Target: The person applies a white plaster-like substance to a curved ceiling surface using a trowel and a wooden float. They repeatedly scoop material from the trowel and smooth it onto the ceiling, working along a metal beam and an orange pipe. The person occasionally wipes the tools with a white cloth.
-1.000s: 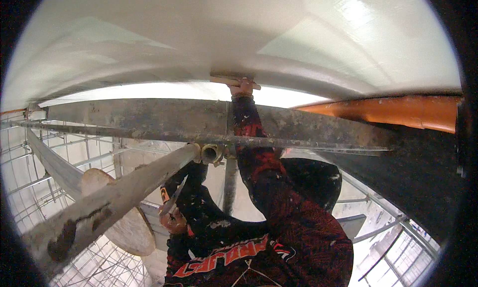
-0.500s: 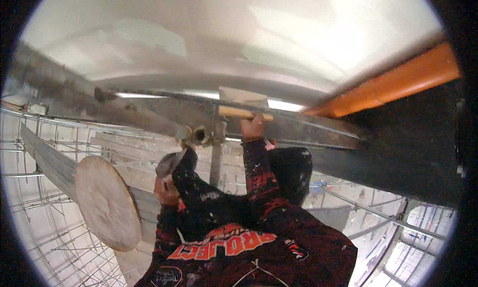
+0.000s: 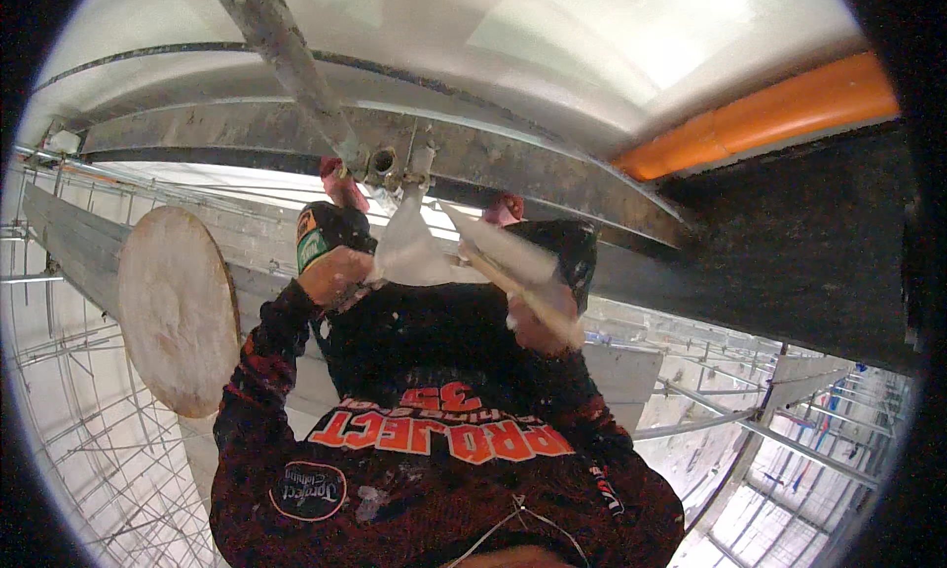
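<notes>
My left hand (image 3: 337, 276) is closed in front of my body, gripping a broad putty knife (image 3: 412, 248) whose pale blade flares out in front of the fingers. Its handle is hidden in the fist. In my right hand (image 3: 541, 323) is a wide smoothing blade with a wooden back (image 3: 515, 272), tilted and slightly blurred. The two blades are close together, near my lap. Whether they touch I cannot tell. My sleeves are dark and spotted with white.
A scaffold tube (image 3: 291, 65) slants to a coupler (image 3: 383, 164) by a dark beam (image 3: 247, 134). Orange pipe (image 3: 769, 114) runs at the right, above a dark board (image 3: 789, 243). At left stands a round whitish board (image 3: 182, 312). Scaffolding (image 3: 59, 371) lies far below.
My right hand has drawn the wooden-backed blade down and back from the beam. My left hand has risen, and its putty knife now points toward that blade. The view has shifted.
</notes>
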The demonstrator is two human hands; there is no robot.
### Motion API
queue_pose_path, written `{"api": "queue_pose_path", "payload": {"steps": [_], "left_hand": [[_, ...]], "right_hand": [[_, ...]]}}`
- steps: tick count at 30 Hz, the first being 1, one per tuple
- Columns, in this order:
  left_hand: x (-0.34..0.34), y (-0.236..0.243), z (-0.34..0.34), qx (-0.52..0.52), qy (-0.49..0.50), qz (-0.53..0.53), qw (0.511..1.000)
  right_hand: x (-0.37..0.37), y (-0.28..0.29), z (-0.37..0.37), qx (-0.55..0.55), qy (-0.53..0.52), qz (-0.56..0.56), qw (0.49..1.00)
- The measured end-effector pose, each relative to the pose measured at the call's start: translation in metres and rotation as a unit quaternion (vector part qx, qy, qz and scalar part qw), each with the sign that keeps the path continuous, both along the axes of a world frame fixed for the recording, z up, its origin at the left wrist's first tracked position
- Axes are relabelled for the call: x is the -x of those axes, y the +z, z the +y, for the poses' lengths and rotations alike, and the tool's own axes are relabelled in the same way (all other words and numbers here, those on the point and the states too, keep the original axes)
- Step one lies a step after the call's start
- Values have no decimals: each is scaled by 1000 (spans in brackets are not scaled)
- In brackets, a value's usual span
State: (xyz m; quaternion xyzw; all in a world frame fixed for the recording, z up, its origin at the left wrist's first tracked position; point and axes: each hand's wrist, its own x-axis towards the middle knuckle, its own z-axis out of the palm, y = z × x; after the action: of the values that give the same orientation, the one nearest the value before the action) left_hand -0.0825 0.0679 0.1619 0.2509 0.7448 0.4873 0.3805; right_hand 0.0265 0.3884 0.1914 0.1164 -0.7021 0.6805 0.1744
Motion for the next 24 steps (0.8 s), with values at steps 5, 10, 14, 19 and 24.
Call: {"api": "queue_pose_path", "payload": {"steps": [5, 10, 14, 19, 24], "left_hand": [[-15, 56, 27, -15, 44, -55, 997], [-34, 92, 33, 45, 60, -20, 997], [-42, 94, 23, 42, 77, -32, 996], [-36, 87, 15, 18, 200, -49, 978], [-34, -63, -32, 71, 287, 145, 944]], "right_hand": [[5, 56, 0, -373, 213, 164, 888], [13, 40, 13, -467, 140, 105, 867], [35, -3, 33, -582, 48, 54, 810], [64, -55, 21, -294, -12, -160, 942], [110, -138, -28, 83, -214, -152, 961]]}}
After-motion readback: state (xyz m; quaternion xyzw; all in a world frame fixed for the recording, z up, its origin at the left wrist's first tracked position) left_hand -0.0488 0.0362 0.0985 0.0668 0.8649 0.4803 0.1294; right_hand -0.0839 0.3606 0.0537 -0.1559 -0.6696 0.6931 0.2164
